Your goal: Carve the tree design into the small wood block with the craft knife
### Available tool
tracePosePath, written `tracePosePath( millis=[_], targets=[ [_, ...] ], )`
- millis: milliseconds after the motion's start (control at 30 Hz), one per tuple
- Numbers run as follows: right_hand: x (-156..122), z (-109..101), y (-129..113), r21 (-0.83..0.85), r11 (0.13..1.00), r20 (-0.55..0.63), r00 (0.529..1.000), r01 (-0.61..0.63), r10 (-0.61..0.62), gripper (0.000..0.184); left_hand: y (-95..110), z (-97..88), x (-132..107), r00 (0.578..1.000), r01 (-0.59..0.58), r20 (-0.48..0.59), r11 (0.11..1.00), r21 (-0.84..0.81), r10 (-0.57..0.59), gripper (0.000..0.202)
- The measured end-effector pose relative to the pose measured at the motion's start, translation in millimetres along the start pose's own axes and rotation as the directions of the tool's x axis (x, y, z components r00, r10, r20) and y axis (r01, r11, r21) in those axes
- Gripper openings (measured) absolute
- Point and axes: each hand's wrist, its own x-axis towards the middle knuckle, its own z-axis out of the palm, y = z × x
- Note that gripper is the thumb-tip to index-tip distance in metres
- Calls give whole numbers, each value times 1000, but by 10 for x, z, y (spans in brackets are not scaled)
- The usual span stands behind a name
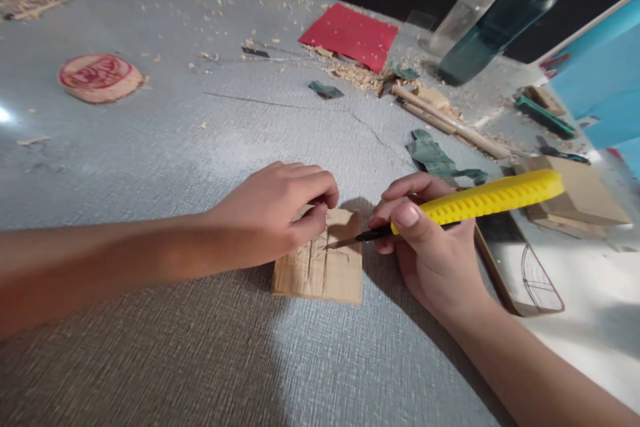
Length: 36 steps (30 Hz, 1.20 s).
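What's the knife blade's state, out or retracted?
Out: dark blade projects from the yellow knife, tip on the wood block.

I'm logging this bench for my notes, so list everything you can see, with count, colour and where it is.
Table: one, grey, under everything.
Block: one, pale wood, centre.
Knife: one, yellow handle, tip on the block.
Disc: one, wood with red carving, far left.
Red sheet: one, red, far centre.
Shavings: many, tan, near the red sheet.
Bottle: one, dark teal, far right.
Glass: one, clear, left of the bottle.
Sticks: two, pale wood, right of centre.
Green scraps: several, green, around the sticks.
Offcut: one, tan, behind the knife handle.
Sketch: one, white with dark lines, near right.
Blue panel: one, blue, right edge.
Left hand: one, pressing the block's top.
Right hand: one, gripping the knife.
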Motion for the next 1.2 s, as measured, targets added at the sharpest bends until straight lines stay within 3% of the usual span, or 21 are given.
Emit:
tracePosePath(
  millis=[233, 300, 500, 700, 967, 1200],
  targets=[
    [21, 67, -28, 29, 1000, -195, 981, 12, -6, 25, -15, 7, -2, 1000, 0, 0, 1000, 8, 0, 8],
    [26, 76, -39, 38, 999, -194, 981, 15, -8, 26, -20, 9, -4, 1000, -1, -2, 1000, 10, 1, 8],
    [19, 45, -48, 29, 1000, -39, 999, 10, -9, 24, -8, 8, -5, 1000, 13, 2, 1000, -3, -13, 8],
    [23, 40, -49, 18, 1000, -39, 999, -12, 12, 29, 8, 1, 0, 1000, 21, 2, 1000, 5, -21, 8],
    [17, 78, -29, 15, 999, -235, 971, 37, -33, 24, -9, 3, -4, 1000, 18, 6, 1000, 9, -18, 7],
    [-11, 85, -30, -4, 996, -296, 951, 94, -91, 16, -9, 0, -13, 1000, 20, 6, 1000, 14, -20, 7]
  ],
)
